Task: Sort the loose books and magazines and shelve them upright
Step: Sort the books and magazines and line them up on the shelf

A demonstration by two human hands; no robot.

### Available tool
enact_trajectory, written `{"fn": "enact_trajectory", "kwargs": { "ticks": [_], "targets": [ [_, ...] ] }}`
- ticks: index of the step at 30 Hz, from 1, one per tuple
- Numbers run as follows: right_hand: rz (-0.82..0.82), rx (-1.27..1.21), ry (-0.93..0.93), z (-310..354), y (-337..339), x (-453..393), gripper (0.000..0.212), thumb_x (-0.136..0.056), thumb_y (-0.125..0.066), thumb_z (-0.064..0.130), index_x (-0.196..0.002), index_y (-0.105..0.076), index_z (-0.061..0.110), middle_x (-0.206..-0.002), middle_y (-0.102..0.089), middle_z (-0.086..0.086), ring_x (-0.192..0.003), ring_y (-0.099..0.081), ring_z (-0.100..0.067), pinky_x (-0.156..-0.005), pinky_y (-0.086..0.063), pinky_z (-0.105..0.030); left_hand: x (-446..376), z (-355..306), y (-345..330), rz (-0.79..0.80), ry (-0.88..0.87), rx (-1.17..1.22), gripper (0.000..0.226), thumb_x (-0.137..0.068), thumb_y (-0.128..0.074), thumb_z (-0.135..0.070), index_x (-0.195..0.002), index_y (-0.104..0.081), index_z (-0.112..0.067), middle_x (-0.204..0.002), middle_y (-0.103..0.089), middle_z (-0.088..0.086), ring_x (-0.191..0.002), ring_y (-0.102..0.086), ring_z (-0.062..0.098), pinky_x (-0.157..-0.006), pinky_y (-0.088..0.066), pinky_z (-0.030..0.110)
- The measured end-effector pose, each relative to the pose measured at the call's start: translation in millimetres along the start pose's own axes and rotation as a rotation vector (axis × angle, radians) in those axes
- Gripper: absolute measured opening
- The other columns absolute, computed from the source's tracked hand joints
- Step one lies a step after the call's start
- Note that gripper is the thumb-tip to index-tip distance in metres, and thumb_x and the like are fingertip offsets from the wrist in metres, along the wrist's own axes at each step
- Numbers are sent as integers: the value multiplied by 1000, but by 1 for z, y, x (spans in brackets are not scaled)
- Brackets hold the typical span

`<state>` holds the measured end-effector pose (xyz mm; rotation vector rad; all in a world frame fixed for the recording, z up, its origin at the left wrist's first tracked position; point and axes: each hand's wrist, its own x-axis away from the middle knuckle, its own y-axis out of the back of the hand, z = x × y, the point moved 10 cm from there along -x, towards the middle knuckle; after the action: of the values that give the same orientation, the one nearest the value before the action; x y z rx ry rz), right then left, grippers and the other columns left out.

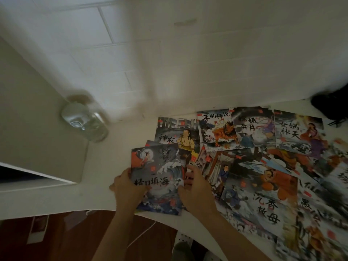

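Pinching wave-cover book [160, 178] between both grips: left hand [128, 187] at left edge, right hand [195, 191] at right.

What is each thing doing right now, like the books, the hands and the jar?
Wave-cover book: held by both hands, over the desk edge.
Left hand: grips the book's left edge.
Right hand: holds its right edge.
Other books: lying flat, overlapping, none shelved.
Glass jar: upright on the desk, blurred.

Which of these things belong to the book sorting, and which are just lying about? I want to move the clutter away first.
Job: held picture book, left hand, right hand, spread books.
Lying about: glass jar, black object, white cable.
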<state>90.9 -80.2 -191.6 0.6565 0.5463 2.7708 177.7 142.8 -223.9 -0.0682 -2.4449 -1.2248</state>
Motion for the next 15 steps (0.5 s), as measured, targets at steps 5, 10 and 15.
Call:
{"fn": "enact_trajectory", "kwargs": {
  "ticks": [5, 10, 15],
  "targets": [
    [-46, -83, -29, -3, -1, -3, 69, -92, -60, 11, -149, -22, 21, -145, -43, -5, -130, -46, -20, -106, -44, -34, 4, -23, -2, 41, -56, 31, 95, -54, -81, -48, -135, -45, -16, -128, -50, 17, -115, -52, 39, -98, -46, 53],
    [-67, -239, -117, -6, 1, -12, 68, -88, -67, 12, -144, -30, 22, -120, -57, 0, -107, -57, -14, -88, -48, -22, -1, -16, 8, 120, 202, 289, 50, -69, -82, -8, -113, -57, -2, -102, -68, 12, -87, -66, 29, -84, -54, 42],
    [13, -349, -158, -8, -10, -18, 77, -85, -73, 28, -147, -27, 23, -135, -51, -2, -113, -53, -15, -103, -46, -35, 17, -40, 23, 298, 38, 419, 40, -82, -72, -5, -118, -57, -14, -108, -69, 13, -91, -70, 31, -77, -58, 47]
  ]
}}
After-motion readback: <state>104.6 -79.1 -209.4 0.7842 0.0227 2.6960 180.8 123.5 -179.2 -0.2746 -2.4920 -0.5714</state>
